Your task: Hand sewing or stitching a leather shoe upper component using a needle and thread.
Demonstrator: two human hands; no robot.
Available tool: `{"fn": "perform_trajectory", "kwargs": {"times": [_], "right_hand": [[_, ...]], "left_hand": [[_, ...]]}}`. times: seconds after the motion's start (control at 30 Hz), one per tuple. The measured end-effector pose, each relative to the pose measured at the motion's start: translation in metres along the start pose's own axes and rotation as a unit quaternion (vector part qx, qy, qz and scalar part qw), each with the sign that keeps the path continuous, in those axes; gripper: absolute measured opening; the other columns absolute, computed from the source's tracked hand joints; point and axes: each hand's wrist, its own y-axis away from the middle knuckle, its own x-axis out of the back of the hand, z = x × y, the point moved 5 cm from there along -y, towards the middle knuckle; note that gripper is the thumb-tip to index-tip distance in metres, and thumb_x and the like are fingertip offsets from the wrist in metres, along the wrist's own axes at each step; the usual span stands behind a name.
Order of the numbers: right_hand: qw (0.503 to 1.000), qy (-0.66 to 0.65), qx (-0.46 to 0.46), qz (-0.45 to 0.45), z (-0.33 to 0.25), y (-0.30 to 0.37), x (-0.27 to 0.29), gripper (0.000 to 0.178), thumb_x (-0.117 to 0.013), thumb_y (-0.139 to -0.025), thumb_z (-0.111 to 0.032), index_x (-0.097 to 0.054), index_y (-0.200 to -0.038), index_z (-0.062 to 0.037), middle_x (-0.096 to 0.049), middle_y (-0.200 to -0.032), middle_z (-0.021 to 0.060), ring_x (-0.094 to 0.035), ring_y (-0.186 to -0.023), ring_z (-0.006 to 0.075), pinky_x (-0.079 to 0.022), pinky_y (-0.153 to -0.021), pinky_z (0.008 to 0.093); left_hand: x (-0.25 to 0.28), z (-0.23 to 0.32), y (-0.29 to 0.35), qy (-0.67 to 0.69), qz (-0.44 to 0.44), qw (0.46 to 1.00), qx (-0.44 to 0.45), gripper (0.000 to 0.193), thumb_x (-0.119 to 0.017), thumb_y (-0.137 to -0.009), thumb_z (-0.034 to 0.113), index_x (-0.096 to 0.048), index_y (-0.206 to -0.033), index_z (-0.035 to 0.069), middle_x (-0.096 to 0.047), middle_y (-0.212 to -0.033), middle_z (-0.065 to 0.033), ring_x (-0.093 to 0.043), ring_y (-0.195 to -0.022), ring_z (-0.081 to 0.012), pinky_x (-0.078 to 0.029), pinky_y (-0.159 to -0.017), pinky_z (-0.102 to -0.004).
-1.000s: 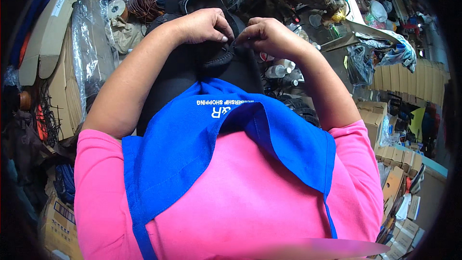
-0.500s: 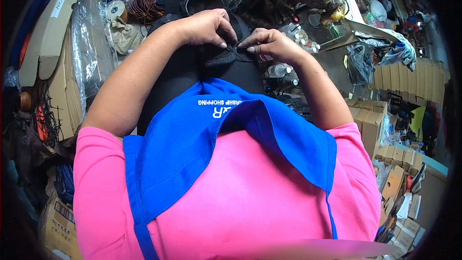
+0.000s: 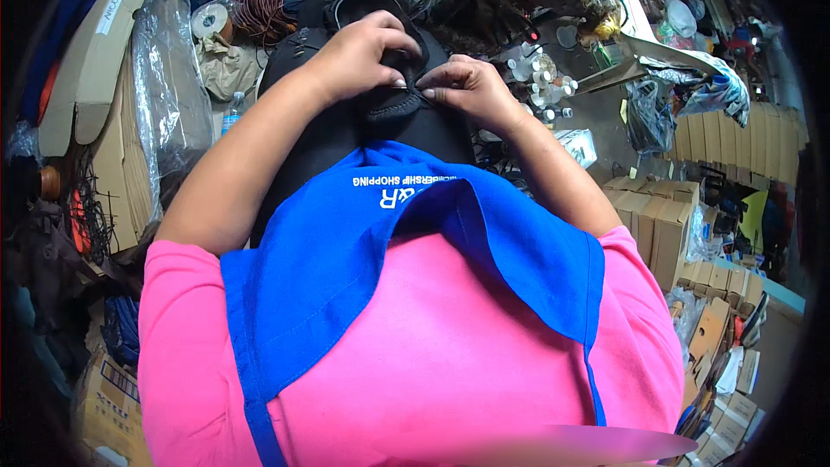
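Trousers [image 3: 318, 134] as dark as the black stitched piece [image 3: 387, 111] on them blur its outline, its curved near edge just clear of a blue apron [image 3: 346, 233], as the left hand [image 3: 363, 50], half-curled, touches it, grip hidden, and the right hand [image 3: 471, 92] pinches nearly closed at its side, any hold too small to tell.

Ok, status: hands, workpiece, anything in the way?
Left hand at the black stitched item; right hand pinched at its right edge. Item over lap, partly hidden by left hand.

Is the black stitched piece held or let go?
Held: the left hand grasps the black stitched piece; the right hand is at its edge.
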Motion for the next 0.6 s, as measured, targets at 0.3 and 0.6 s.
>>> {"fn": "perform_trajectory", "kwargs": {"times": [0.3,0.6], "right_hand": [[0.985,0.166,0.041,0.03,-0.015,0.025,-0.002,0.034,-0.065,-0.073,-0.004,-0.068,-0.105,-0.0147,-0.052,-0.079,0.01,-0.055,-0.075,0.0267,-0.045,-0.068,0.0363],[0.927,0.345,0.098,0.108,-0.025,0.044,-0.023,0.04,-0.065,-0.077,-0.012,-0.063,-0.116,-0.0215,-0.047,-0.075,0.0061,-0.048,-0.076,0.0231,-0.033,-0.075,0.037]], "left_hand": [[0.026,0.026,0.07,-0.224,0.085,0.968,0.07,0.024,-0.059,-0.076,0.003,-0.056,-0.099,0.004,-0.055,-0.093,-0.0144,-0.057,-0.083,-0.0332,-0.044,-0.078,-0.0406],[0.056,0.035,0.092,-0.148,0.262,0.945,0.13,0.031,-0.054,-0.077,-0.011,-0.068,-0.098,0.007,-0.055,-0.087,-0.0095,-0.055,-0.08,-0.0168,-0.046,-0.072,-0.0275]]}}
